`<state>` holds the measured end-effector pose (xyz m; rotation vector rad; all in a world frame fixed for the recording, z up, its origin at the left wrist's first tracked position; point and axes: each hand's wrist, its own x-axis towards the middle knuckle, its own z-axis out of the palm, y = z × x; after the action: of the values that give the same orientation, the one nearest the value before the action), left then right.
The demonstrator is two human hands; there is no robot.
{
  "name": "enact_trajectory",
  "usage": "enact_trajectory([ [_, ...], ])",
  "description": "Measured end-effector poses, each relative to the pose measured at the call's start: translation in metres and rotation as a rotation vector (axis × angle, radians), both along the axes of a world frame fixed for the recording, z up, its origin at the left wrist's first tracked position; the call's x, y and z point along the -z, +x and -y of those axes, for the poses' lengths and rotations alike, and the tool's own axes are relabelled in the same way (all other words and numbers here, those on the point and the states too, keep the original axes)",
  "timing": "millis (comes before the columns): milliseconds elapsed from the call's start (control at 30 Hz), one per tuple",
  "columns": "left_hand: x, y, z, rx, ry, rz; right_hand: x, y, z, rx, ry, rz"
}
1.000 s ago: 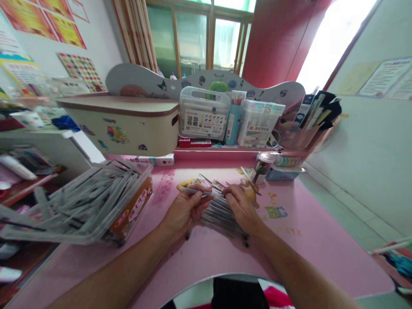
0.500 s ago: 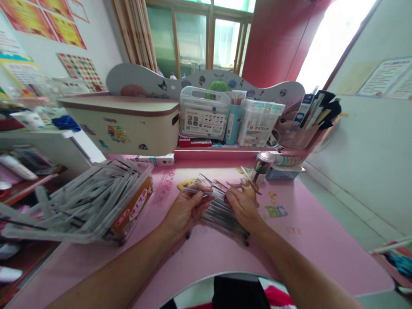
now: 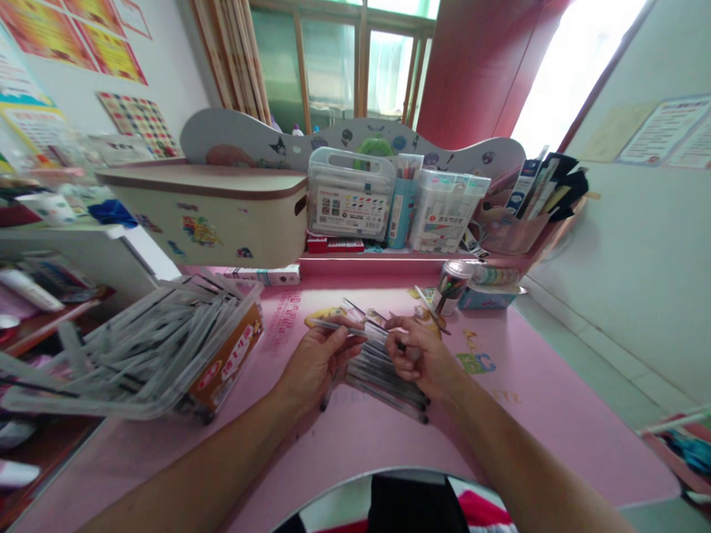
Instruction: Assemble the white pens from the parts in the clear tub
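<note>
- A clear pen (image 3: 324,323) is being held above the desk (image 3: 555,444) by the left hand (image 3: 325,354), its thumb and index finger being closed on the barrel and its other fingers being loosely curled beneath
- The right hand (image 3: 418,357) is being kept just beside the left, over the near bundle, with its fingers being bent inward; something small and dark is being shown at the fingertips, but whether it is being gripped, and whether it is a cap or a pen end, cannot be told
- A bundle of pens (image 3: 378,374) is being supported by the desk under and between the hands, the pens being laid roughly side by side at a slant, with dark ends being turned towards the near edge
- Another pen (image 3: 326,398) is being partly hidden by the left hand, only its dark-ended lower part being shown
- A far larger heap of pen barrels (image 3: 161,340) is being contained in the clear plastic box (image 3: 133,409) on the left, some lengths being propped over its rim
- By judgement, one pen is being worked on and only a small share is being kept before the person, the bulk being left in the box; whether the bundle is being counted as finished or as waiting cannot be told
- A lidded clear jar (image 3: 454,285) is being kept farther back, beyond the right hand, and is being left untouched
</note>
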<state>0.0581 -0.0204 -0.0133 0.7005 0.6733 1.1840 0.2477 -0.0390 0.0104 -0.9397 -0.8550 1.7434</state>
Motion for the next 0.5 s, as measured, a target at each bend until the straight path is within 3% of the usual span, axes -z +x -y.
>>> enact_trajectory([
  [100,-0.002,0.002,0.002,0.012,0.045,-0.021,0.001,-0.002,0.001,-0.024,-0.003,0.138],
  [233,-0.008,-0.003,-0.004,-0.097,0.007,0.062,0.002,-0.002,-0.001,0.021,0.042,0.185],
  [433,-0.014,-0.019,-0.025,-0.42,-0.277,0.238,0.001,0.004,-0.008,0.392,0.088,0.122],
  [500,-0.016,-0.017,-0.021,-0.415,-0.291,0.246,0.004,0.004,-0.007,0.453,0.151,0.168],
])
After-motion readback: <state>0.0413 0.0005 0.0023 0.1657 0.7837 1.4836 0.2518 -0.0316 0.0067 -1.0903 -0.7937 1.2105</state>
